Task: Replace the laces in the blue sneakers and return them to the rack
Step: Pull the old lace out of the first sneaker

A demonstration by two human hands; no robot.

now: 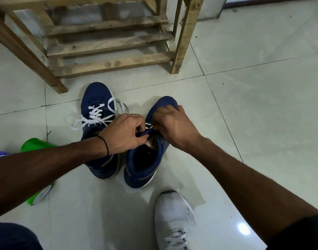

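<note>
In front of the wooden rack (109, 46), on the floor (244, 105): laced sneaker (96, 103), white lace (93, 114) loose; second sneaker (145, 165) beside it, farther from the rack. Left hand (124, 132) pinches its tongue, right hand (174, 127) grips its upper. Judged light, soft-sided; lace limp, best taken near the tip.

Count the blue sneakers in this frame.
2. The left sneaker stands on the floor near the rack, laced in white; the right sneaker stands beside it, gripped by the left hand and right hand. The rack's cropped top may hide more.
</note>
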